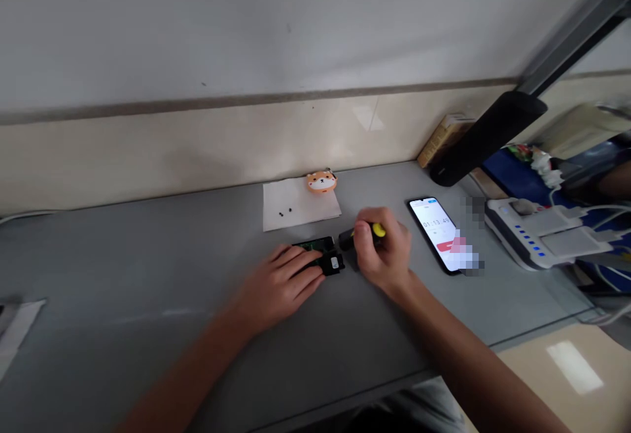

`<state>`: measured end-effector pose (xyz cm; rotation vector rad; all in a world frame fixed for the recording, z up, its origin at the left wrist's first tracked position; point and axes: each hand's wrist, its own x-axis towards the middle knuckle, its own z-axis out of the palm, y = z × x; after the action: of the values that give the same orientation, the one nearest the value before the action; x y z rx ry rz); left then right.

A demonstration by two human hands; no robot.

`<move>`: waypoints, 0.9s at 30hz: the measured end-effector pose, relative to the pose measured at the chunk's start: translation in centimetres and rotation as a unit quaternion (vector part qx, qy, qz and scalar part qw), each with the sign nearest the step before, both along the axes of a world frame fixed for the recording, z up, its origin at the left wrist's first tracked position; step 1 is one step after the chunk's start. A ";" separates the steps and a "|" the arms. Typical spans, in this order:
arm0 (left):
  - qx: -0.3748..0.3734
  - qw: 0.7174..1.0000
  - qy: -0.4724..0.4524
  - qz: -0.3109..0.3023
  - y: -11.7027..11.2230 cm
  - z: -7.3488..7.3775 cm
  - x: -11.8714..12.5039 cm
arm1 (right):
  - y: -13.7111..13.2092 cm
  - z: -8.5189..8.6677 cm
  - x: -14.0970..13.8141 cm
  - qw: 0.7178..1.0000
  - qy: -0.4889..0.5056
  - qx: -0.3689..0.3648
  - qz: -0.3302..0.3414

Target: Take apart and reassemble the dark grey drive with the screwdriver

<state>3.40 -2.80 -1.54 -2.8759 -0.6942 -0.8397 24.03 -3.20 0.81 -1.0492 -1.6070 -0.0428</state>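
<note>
The small black device (329,260), green board showing, lies flat on the grey table (148,275); the left hand (283,285) rests open on it, fingers pressing down, likely to stop it sliding. Just right of the device the right hand (383,252) is closed round a yellow-handled screwdriver (377,229) (tip hidden). Behind the device, two screws (284,211) sit on white paper (315,216), probably so none gets lost

phone (436,232) w/ timer, orange toy (322,182), paper (315,208), pwr strip (532,239)
</note>
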 end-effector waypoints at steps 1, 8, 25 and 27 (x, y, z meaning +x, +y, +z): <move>-0.007 1.000 -0.003 -0.001 0.0 -0.1 0.0 | 0.0 0.3 0.0 1.000 -0.003 -0.028 0.004; -0.039 0.999 -0.034 -0.007 0.2 -0.6 0.2 | 0.0 1.8 0.6 0.984 -0.001 -0.159 0.084; -0.021 0.999 -0.040 -0.014 0.4 -0.8 0.3 | 2.5 0.7 -1.9 0.811 0.385 -0.264 0.352; -0.033 0.999 -0.037 -0.008 0.4 -0.9 0.3 | 2.4 0.5 -1.7 0.819 0.384 -0.257 0.339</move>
<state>3.67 -2.41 -2.39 -2.9258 -0.7198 -0.9461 22.35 -0.78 1.32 -0.6632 -1.1421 1.2109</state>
